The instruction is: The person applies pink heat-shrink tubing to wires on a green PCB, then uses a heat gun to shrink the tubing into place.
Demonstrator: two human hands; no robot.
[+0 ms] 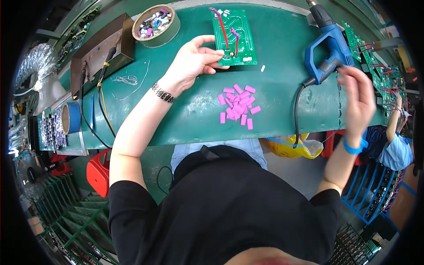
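Note:
My left hand (194,61) is closed on the lower left edge of a green circuit board (247,42), its thumb lying over the board's front. Red wires (224,35) capped with purple sleeves stand up from the board. My right hand (358,99) is raised at the right, smeared by motion, with its fingertips close to the handle of a blue heat gun (329,53). Whether they touch it I cannot tell. Between my hands, nearer to me, lies a loose pile of short purple sleeves (238,104). A tiny white piece (263,68) rests just right of the board.
A round tub (170,35) of small parts and a brown metal tray (123,39) stand at the back left. Cabled tools (104,73), thin wire (127,80) and blue tape (72,118) lie left. More boards (375,70) line the right edge, where another person (394,143) works.

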